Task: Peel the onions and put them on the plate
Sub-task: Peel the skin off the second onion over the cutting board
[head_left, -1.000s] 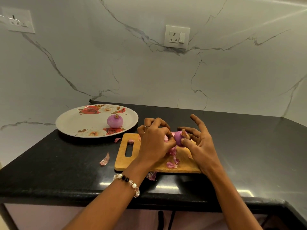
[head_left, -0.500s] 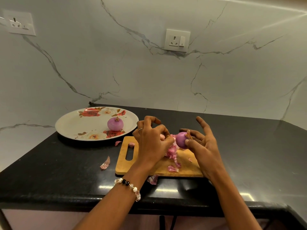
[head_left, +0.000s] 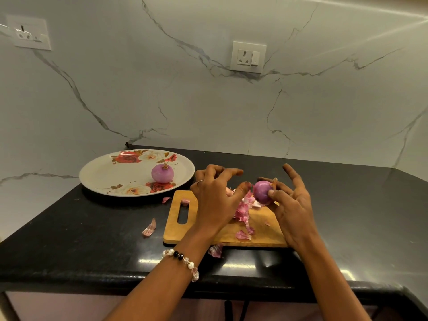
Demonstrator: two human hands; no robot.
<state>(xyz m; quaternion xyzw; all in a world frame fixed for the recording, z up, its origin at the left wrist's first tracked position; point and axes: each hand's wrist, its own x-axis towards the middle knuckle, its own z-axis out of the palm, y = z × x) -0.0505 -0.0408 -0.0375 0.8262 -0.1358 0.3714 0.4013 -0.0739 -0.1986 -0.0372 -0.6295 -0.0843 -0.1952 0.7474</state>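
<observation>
Now: your right hand [head_left: 289, 205] pinched the peeled onion [head_left: 262, 192] between thumb and fingers, raised above the cutting board [head_left: 261, 230]. Your left hand [head_left: 215, 200] hung just beside it, fingers loosely curled, holding nothing I could make out. Skins [head_left: 242, 210] lay on the board. A second onion [head_left: 162, 173] sat on the floral plate [head_left: 111, 174].

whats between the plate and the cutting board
In the head view, a strip of black counter separates the plate from the cutting board, with one small onion skin scrap lying there.
</observation>
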